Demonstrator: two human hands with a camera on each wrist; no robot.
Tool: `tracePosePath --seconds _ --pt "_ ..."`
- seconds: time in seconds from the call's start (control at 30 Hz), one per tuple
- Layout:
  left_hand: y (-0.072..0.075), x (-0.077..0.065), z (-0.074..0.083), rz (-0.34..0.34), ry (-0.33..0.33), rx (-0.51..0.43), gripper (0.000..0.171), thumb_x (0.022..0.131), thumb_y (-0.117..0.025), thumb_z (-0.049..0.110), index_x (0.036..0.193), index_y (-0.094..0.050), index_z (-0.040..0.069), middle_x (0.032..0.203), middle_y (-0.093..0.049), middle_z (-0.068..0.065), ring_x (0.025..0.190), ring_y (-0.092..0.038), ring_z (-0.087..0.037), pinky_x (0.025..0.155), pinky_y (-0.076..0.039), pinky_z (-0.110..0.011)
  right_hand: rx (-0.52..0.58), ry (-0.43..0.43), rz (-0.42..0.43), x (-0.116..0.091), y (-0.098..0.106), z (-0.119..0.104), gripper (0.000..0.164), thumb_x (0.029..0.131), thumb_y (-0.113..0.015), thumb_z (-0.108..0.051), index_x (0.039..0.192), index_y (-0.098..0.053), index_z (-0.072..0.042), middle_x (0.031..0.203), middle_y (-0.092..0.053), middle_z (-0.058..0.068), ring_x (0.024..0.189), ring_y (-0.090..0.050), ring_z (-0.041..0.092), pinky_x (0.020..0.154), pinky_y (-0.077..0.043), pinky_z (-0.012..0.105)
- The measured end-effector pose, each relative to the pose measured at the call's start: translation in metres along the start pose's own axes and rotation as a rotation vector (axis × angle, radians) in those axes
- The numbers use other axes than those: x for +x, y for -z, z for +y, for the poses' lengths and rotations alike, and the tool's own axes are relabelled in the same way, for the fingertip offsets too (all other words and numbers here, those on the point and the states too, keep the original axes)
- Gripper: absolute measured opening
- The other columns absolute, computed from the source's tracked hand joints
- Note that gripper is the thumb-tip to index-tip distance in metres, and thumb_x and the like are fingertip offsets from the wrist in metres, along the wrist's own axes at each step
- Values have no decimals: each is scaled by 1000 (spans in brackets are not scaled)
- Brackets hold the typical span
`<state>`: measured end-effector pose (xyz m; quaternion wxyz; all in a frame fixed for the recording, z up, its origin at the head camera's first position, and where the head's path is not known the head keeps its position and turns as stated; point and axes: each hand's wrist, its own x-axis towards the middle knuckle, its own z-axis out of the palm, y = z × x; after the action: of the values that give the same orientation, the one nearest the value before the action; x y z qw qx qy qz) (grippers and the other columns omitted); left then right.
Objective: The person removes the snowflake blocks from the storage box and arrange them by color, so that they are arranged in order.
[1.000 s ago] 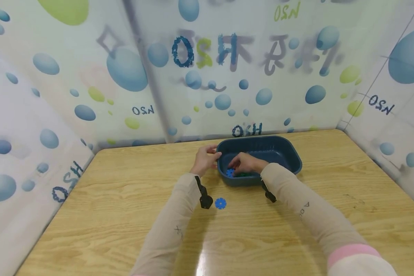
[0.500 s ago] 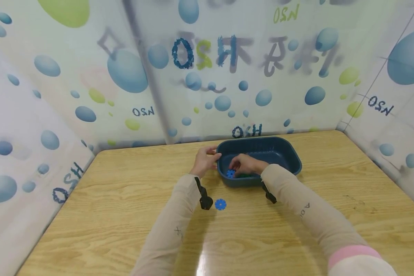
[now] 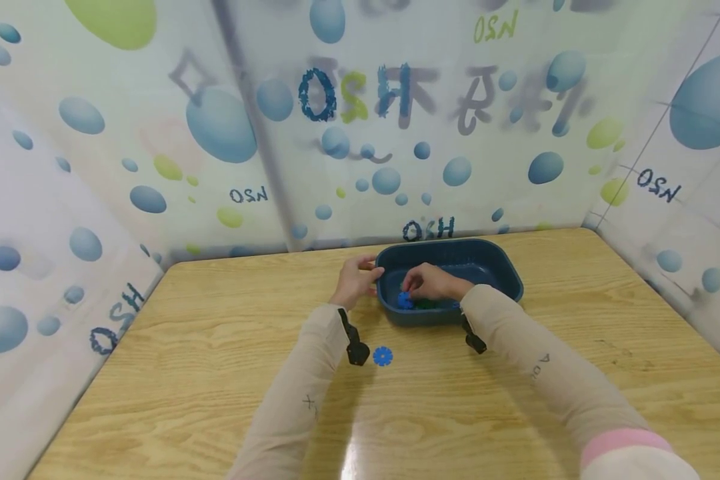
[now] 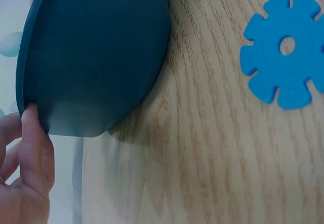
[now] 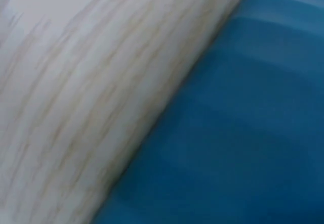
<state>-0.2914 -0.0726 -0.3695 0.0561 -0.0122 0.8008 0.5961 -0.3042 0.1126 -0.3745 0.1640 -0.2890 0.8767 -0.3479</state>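
Note:
My left hand [image 3: 354, 280] holds the left end of a dark blue plastic basin [image 3: 510, 280] by its rim. In the left wrist view, the thumb and fingers of that hand [image 4: 28, 168] meet the edge of the basin [image 4: 101, 57]. My right hand [image 3: 433, 283] reaches inside, its fingertips pinching a blue notched disc [image 3: 405, 301]. Something green [image 3: 425, 304] lies below this hand, mostly hidden. Another blue notched disc [image 3: 383, 356] with a centre hole lies flat on the table in front of the basin. The right wrist view shows only the basin's blurred side [image 5: 228, 133], no fingers.
The wooden table [image 3: 216, 360] carries the basin near its back edge. A printed curtain or sheet [image 3: 348, 167] stands right behind it, with pale walls at both sides. A small black wrist camera [image 3: 357, 350] hangs below the left sleeve.
My right hand has shifted slightly right and the blue disc at its fingertips has moved with it and turned. More of the green below shows. The left hand stays on the rim.

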Motion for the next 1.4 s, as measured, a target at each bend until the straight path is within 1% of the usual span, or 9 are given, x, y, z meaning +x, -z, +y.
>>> tracePosePath --seconds 0.1,0.23,0.37,0.6,0.77,0.87,1.07,1.27,1.4 --pt "0 1 -1 -1 5 -1 38 86 -58 11 122 -52 4 107 -52 -16 86 -60 -33 62 -53 -34 66 0 11 -4 3 -3 10 81 -58 3 89 -61 3 83 -62 9 76 -57 17 69 -49 29" --pt "0 1 -1 -6 11 -5 38 86 -58 11 123 -51 5 107 -51 -16 86 -60 -34 64 -53 -35 165 -27 13 -9 9 -7 12 82 -57 2 93 -61 4 86 -61 11 77 -58 17 70 -51 31" --pt "0 1 -1 -8 11 -8 39 86 -58 12 123 -51 5 107 -51 -16 88 -60 -33 65 -53 -36 226 -22 5 -14 14 -11 14 84 -56 3 96 -61 5 88 -61 12 81 -59 19 71 -52 32" --pt "-1 2 -3 -11 4 -15 38 86 -59 11 123 -52 5 106 -51 -15 88 -60 -33 63 -53 -35 224 19 -5 -30 25 -23 16 86 -55 -2 100 -60 5 93 -60 12 85 -59 21 74 -51 34" --pt "-1 1 -2 -6 1 -11 38 86 -59 11 122 -52 6 105 -51 -14 83 -61 -29 59 -53 -32 217 63 8 -43 28 -33 17 86 -56 -3 101 -60 4 92 -61 11 81 -60 20 73 -52 36" --pt "0 0 -1 -2 -3 -8 37 85 -59 11 122 -52 6 104 -51 -14 83 -62 -28 60 -53 -32 226 104 -6 -51 25 -36 17 85 -57 -4 100 -61 3 90 -62 9 78 -60 19 71 -52 33" --pt "0 0 -1 -11 -10 -12 38 86 -59 11 123 -52 5 105 -51 -15 87 -60 -33 60 -53 -33 273 170 -74 -65 13 -47 17 84 -59 -5 98 -62 5 86 -63 9 75 -60 18 69 -52 31" --pt "1 0 -1 -10 -22 -9 38 86 -58 11 123 -51 5 105 -51 -15 86 -60 -34 61 -53 -34 217 236 -103 -73 -3 -58 16 83 -60 -5 97 -63 3 85 -63 7 74 -60 16 67 -52 28" --pt "1 0 -2 -10 -21 -17 37 86 -58 10 122 -51 4 105 -51 -15 87 -60 -33 64 -53 -37 180 236 -110 -76 -19 -52 15 82 -61 -4 95 -64 2 85 -63 5 73 -58 12 68 -50 24"
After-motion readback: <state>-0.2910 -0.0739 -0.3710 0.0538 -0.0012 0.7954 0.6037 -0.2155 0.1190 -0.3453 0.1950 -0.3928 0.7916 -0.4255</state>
